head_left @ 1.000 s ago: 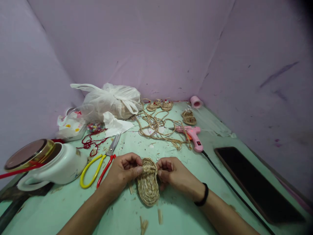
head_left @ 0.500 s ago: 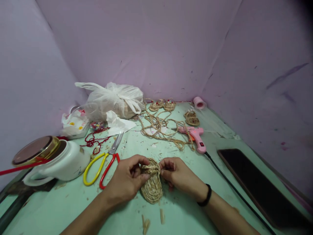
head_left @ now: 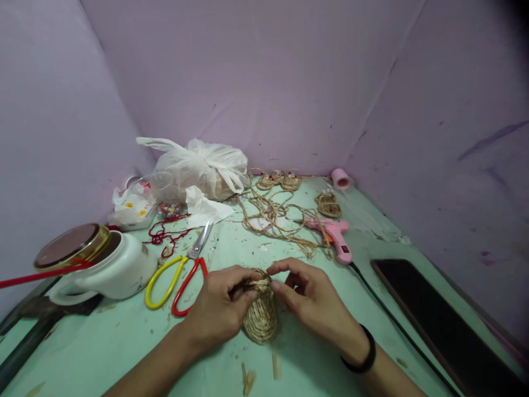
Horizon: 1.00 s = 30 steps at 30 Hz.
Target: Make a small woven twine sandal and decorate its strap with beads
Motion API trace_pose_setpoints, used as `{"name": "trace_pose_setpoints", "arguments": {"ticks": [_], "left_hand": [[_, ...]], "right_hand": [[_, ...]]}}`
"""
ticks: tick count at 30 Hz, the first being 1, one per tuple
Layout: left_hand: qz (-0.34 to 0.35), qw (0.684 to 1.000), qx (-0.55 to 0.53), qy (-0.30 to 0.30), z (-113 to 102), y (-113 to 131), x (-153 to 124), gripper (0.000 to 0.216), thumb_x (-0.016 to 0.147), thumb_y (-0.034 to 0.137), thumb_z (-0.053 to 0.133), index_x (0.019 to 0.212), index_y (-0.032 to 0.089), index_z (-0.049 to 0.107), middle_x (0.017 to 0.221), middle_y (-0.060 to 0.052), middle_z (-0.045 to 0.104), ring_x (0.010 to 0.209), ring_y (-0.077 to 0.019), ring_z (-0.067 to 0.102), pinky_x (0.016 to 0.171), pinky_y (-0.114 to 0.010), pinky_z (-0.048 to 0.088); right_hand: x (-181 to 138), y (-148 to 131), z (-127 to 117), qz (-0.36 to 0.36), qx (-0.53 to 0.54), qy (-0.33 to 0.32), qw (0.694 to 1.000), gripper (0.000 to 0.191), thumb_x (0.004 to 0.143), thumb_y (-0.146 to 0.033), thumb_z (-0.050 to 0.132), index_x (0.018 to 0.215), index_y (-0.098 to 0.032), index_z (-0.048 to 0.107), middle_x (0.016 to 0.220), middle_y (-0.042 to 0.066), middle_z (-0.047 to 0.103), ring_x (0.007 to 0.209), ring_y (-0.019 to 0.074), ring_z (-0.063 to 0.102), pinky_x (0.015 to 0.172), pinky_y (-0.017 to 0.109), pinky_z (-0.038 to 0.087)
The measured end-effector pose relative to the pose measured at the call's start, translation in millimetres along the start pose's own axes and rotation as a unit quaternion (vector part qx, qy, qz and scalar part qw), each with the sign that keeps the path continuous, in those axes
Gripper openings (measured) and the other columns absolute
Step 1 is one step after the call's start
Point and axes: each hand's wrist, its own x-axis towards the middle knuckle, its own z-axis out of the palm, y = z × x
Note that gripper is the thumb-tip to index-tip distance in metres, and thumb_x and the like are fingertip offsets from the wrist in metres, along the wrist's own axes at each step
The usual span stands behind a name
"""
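At the near middle of the table (head_left: 103, 342), both hands meet over a small woven straw sandal (head_left: 260, 320) that lies flat on the green surface. The left hand (head_left: 221, 309) is curled, its thumb and fingers pinched on the left end of the sandal's strap at the toe. The right hand (head_left: 312, 300) is half closed, forefinger and thumb nipping the strap's right end, the other fingers bent loosely above; a black band (head_left: 363, 353) sits on its wrist. The sandal's sole shows between and below the two hands.

Just left of the left hand lie scissors (head_left: 179, 275) with one yellow and one red handle. Further left stands a white pot (head_left: 119, 273) with a gold-rimmed lid (head_left: 70, 251) leaning in it. Behind are red string (head_left: 163, 237), a white plastic bag (head_left: 198, 171), loose jute cord (head_left: 276, 220), a few finished little sandals (head_left: 328, 205) and a pink tape roll (head_left: 341, 179). A pink glue gun (head_left: 336, 237) lies right of the cord, its black cable (head_left: 397, 320) running toward the near edge beside a dark slab (head_left: 438, 320). Straw scraps (head_left: 248, 380) dot the table. Pale lilac cloth (head_left: 264, 77) walls the table on three sides
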Motion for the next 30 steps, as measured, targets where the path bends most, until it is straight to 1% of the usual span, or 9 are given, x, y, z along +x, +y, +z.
{"name": "trace_pose_setpoints", "arguments": {"ticks": [3,6,10,13,17,22,24,27,30], "left_hand": [[-0.034,0.999,0.001,-0.014,1.2,-0.6,-1.4,0.019,0.073,0.018,0.055,0.091,0.016,0.061,0.06,0.003,0.054,0.052,-0.01,0.045,0.049,-0.021,0.035],[-0.04,0.999,-0.016,-0.021,-0.8,-0.8,-2.5,0.028,0.071,0.017,0.055,0.1,0.016,0.056,0.059,0.005,0.05,0.05,-0.009,0.041,0.048,-0.021,0.034],[-0.048,0.998,-0.038,0.017,-11.9,-2.2,1.0,0.032,0.07,0.018,0.056,0.102,0.018,0.055,0.057,0.006,0.046,0.051,-0.0091,0.041,0.049,-0.021,0.033],[-0.123,0.987,-0.093,0.054,-18.2,-7.0,6.1,0.018,0.069,0.016,0.055,0.087,0.016,0.059,0.057,0.006,0.048,0.05,-0.0082,0.04,0.048,-0.021,0.032],[-0.198,0.953,-0.23,0.018,-11.4,-11.8,10.7,0.012,0.066,0.017,0.059,0.077,0.013,0.058,0.061,0.003,0.054,0.049,-0.0069,0.042,0.045,-0.019,0.032],[-0.253,0.921,-0.296,-0.007,-1.0,-8.5,13.3,0.017,0.069,0.016,0.052,0.083,0.01,0.056,0.047,0.008,0.045,0.035,-0.0033,0.031,0.034,-0.016,0.022],[-0.263,0.912,-0.313,-0.018,-2.0,-8.2,13.1,0.017,0.068,0.015,0.051,0.082,0.009,0.058,0.044,0.008,0.043,0.034,-0.0031,0.03,0.032,-0.015,0.02],[-0.26,0.906,-0.332,-0.029,-5.5,-11.4,11.9,0.015,0.066,0.016,0.053,0.078,0.01,0.059,0.042,0.007,0.043,0.033,-0.0035,0.031,0.03,-0.015,0.021],[-0.244,0.904,-0.351,-0.015,-7.5,-16.5,10.7,0.014,0.066,0.02,0.055,0.078,0.012,0.056,0.047,0.006,0.046,0.036,-0.004,0.036,0.031,-0.014,0.026]], "right_hand": [[-3.2,-4.1,7.0,-0.05,0.028,-0.02,0.998,0.016,0.072,-0.016,0.058,0.087,-0.019,0.062,0.081,0.002,0.064,0.059,0.0112,0.054,0.054,0.023,0.043],[-3.1,-0.2,12.6,-0.082,0.021,-0.028,0.996,0.017,0.074,-0.015,0.058,0.09,-0.02,0.062,0.084,0.002,0.065,0.067,0.0129,0.056,0.061,0.024,0.045],[-1.8,6.3,14.2,-0.046,0.014,-0.021,0.999,0.014,0.074,-0.018,0.058,0.087,-0.02,0.063,0.079,0.001,0.065,0.06,0.0119,0.055,0.054,0.023,0.043],[-1.9,6.7,14.7,-0.005,0.012,-0.027,1.0,0.013,0.074,-0.022,0.059,0.086,-0.019,0.062,0.071,0.001,0.064,0.053,0.011,0.052,0.048,0.022,0.04],[-2.0,4.1,15.0,0.023,0.008,-0.039,0.999,0.014,0.075,-0.026,0.058,0.086,-0.019,0.061,0.067,0.0,0.062,0.05,0.0108,0.049,0.045,0.022,0.038],[-1.7,-0.3,11.8,0.001,0.003,-0.04,0.999,0.011,0.073,-0.024,0.058,0.083,-0.019,0.06,0.075,0.001,0.061,0.054,0.0118,0.05,0.049,0.023,0.042],[-1.9,-2.7,10.0,-0.017,0.005,-0.041,0.999,0.011,0.072,-0.023,0.06,0.083,-0.02,0.059,0.084,0.003,0.06,0.058,0.0121,0.052,0.052,0.024,0.044],[-3.0,-5.9,6.6,-0.017,0.002,-0.008,1.0,0.025,0.069,-0.025,0.063,0.093,-0.02,0.055,0.097,0.005,0.055,0.062,0.0121,0.052,0.053,0.025,0.046],[-4.2,-6.6,2.6,0.001,-0.029,0.031,0.999,0.035,0.067,-0.032,0.065,0.096,-0.02,0.05,0.096,0.006,0.053,0.069,0.0152,0.053,0.056,0.027,0.047]]}}
